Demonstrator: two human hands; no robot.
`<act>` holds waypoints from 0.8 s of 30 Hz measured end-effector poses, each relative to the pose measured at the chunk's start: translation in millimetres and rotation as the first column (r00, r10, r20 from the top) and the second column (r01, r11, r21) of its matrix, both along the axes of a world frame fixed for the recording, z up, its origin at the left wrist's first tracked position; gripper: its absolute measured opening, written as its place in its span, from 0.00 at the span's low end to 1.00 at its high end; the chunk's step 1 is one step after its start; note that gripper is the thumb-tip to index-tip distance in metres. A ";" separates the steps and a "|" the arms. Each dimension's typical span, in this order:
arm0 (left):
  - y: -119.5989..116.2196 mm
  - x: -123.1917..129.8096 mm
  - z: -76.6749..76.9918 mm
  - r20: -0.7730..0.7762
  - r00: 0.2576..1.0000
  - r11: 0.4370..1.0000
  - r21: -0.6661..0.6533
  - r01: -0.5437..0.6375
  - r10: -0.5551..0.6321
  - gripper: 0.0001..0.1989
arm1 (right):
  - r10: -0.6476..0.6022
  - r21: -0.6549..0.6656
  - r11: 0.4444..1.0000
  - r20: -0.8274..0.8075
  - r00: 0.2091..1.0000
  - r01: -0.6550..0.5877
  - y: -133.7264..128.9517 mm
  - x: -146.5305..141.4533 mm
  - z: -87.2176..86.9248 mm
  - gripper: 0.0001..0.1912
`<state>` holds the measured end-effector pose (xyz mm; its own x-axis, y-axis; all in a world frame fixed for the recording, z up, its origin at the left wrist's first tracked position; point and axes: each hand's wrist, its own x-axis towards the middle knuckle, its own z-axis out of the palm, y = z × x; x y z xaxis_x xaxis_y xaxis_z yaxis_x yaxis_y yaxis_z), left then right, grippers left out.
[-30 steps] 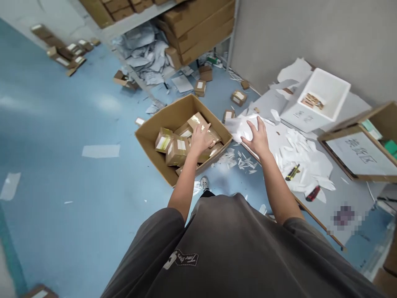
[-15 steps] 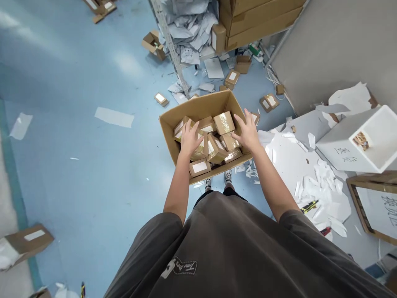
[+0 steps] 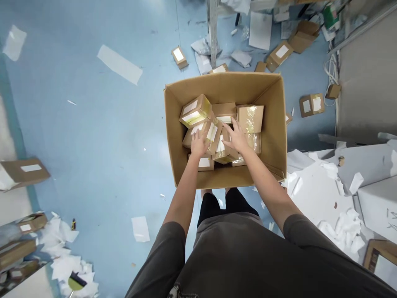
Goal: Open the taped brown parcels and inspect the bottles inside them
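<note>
Count: one large, rectangular brown cardboard carton (image 3: 225, 181), uncovered at the top, directly in front of the person's legs. Two hands, both inside its rim. Within it, roughly nine small taped brown cardboard boxes (image 3: 195, 111); they overlap, so the count is approximate.

Left hand (image 3: 199, 145): fingers spread, slightly bent, over a tilted white-labelled brown box (image 3: 213, 131) in the left half. Right hand (image 3: 237, 138): fingers spread wide, thumb apart, over the middle boxes; one clear-taped brown box (image 3: 252, 118) lies just to its far right. Whether either hand has hold of a box cannot be told.

Floor, left side: three flat white paper pieces (image 3: 120, 64), one black-and-yellow cutter (image 3: 73, 224) near the left edge.
</note>
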<state>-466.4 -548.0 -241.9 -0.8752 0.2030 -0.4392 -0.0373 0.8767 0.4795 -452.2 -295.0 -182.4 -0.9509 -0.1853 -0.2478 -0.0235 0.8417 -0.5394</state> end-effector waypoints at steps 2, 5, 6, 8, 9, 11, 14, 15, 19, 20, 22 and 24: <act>1.4 -6.8 -22.2 0.138 0.990 0.994 -0.108 0.000 0.015 0.39 | 0.015 0.011 1.000 0.049 0.999 -0.016 -5.6 2.9 -29.3 0.55; -9.5 -11.4 -44.1 0.253 0.967 0.985 -0.165 0.045 -0.002 0.38 | 0.037 0.017 0.999 0.114 0.993 -0.039 -13.5 9.8 -69.8 0.55; -15.6 -11.4 -49.6 0.260 0.966 0.986 -0.158 0.058 -0.016 0.38 | 0.043 0.014 0.999 0.135 0.990 -0.045 -16.5 12.1 -82.0 0.56; -28.5 -10.3 -59.3 0.249 0.967 0.989 -0.126 0.076 -0.043 0.37 | 0.053 0.003 0.999 0.182 0.982 -0.054 -23.1 15.9 -103.9 0.56; -34.8 -9.8 -64.0 0.240 0.969 0.991 -0.103 0.083 -0.056 0.37 | 0.056 -0.005 0.998 0.208 0.976 -0.056 -26.5 17.3 -113.3 0.56; -45.8 -9.9 -73.2 0.226 0.971 0.995 -0.050 0.089 -0.076 0.37 | 0.055 -0.023 0.998 0.259 0.964 -0.051 -32.6 18.9 -129.1 0.56; -59.1 -13.4 -85.4 0.211 0.973 0.996 0.027 0.088 -0.092 0.37 | 0.029 -0.056 0.998 0.317 0.948 -0.012 -38.4 19.1 -147.6 0.55; -63.0 -15.1 -88.2 0.206 0.974 0.995 0.051 0.084 -0.093 0.38 | 0.011 -0.067 0.998 0.333 0.943 0.012 -39.6 18.9 -153.2 0.55; -75.8 -20.7 -91.2 0.170 0.979 0.984 0.156 0.084 -0.111 0.39 | -0.082 -0.109 0.984 0.429 0.900 0.141 -48.1 20.5 -174.3 0.54; -78.1 -22.1 -90.9 0.156 0.981 0.979 0.185 0.083 -0.113 0.39 | -0.097 -0.119 0.978 0.458 0.884 0.169 -52.2 21.8 -178.9 0.54; -81.4 -26.2 -92.4 0.150 0.984 0.972 0.229 0.060 -0.096 0.40 | -0.100 -0.137 0.971 0.510 0.854 0.195 -62.8 25.4 -186.4 0.57; -83.2 -33.9 -99.5 0.219 0.975 0.973 0.231 -0.017 -0.035 0.41 | -0.080 -0.148 0.971 0.535 0.841 0.187 -74.5 29.7 -191.7 0.61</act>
